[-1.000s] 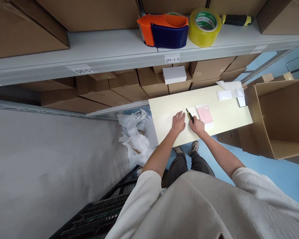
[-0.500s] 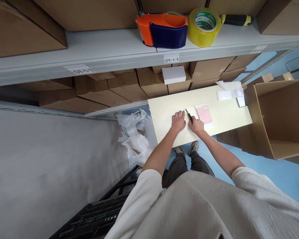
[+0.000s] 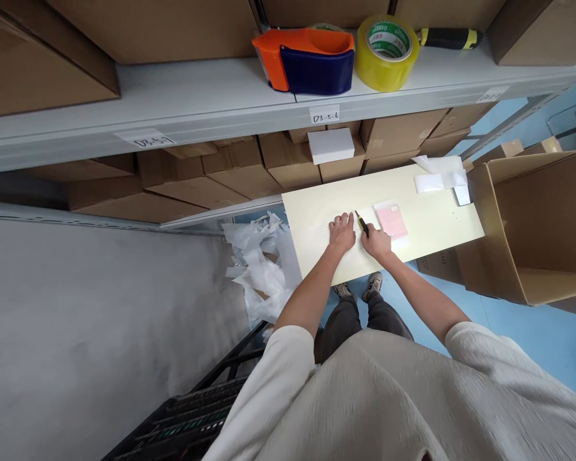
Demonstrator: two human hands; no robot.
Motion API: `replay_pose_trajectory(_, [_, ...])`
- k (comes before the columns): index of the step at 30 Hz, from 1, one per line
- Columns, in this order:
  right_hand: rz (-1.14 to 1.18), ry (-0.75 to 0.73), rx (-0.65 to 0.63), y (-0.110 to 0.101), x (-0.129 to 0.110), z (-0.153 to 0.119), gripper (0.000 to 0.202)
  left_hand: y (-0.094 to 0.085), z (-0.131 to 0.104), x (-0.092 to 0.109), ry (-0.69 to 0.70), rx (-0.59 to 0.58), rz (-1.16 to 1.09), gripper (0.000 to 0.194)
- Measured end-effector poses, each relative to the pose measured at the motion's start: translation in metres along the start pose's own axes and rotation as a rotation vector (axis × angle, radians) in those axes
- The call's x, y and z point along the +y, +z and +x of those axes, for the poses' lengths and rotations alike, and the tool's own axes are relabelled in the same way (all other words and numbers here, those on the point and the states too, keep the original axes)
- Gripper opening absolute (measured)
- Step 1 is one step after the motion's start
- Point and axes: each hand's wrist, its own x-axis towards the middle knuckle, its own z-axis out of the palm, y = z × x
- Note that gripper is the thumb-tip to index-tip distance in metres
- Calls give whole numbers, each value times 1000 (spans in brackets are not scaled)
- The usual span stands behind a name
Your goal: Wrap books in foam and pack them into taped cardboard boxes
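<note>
My left hand (image 3: 342,233) lies flat on the pale yellow board (image 3: 312,224), fingers spread and pointing away from me. Under and beside it may be a thin whitish sheet, too faint to make out. Just to its right, my right hand (image 3: 377,242) is closed round a black and yellow utility knife (image 3: 363,223), whose tip points up and left, close to my left index finger. A pink phone case (image 3: 392,221) in a clear or white wrapper rests on the board right of the knife.
Near the board's right end lie white packets (image 3: 429,184) and a phone-like item (image 3: 462,195). An open carton (image 3: 502,237) stands to the right. Crumpled white wrapping (image 3: 264,269) fills the left side. The shelf above holds a tape dispenser (image 3: 312,61) and yellow tape (image 3: 379,67).
The whole view has shifted slightly. Both hands and the utility knife keep nearly the same places on the board, with no clear movement.
</note>
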Motion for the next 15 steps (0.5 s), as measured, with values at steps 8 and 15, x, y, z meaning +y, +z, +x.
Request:
replay_pose_trajectory(8, [-5, -3, 0, 0, -1, 1, 37, -1, -1, 1, -1, 5, 5, 76])
replay_pose_trajectory(15, [-31, -7, -38, 3, -3, 1, 36, -3, -2, 2, -3, 6, -6, 76])
